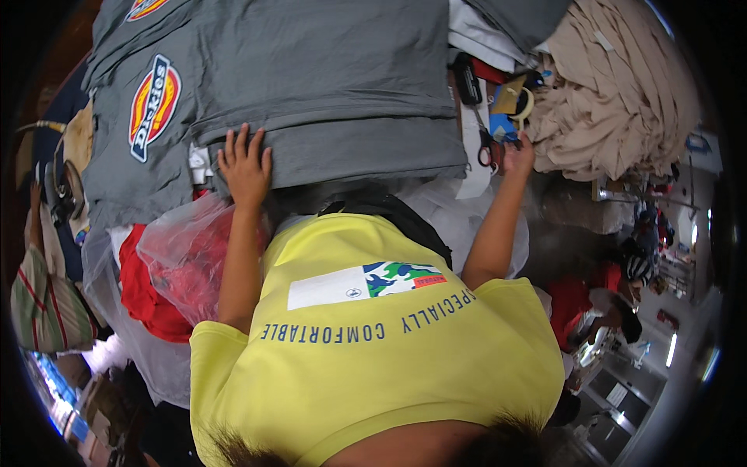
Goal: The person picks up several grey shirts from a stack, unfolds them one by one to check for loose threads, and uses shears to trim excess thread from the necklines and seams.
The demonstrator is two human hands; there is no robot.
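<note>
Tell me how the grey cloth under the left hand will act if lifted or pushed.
The grey cloth will probably flop rather than hold shape, given its soft wrinkles. Pushed, it may bunch up, since it looks thin and spreads flat under the left hand. Lying flat, it seems unlikely to roll.

The dark grey cloth (334, 86) lies spread before you, mostly flat with shallow wrinkles, a straight folded band running crosswise along the edge nearest you. Off its right end, the scissors (486, 154) lie with their black-and-red handles toward you and their blades pointing away.
</note>
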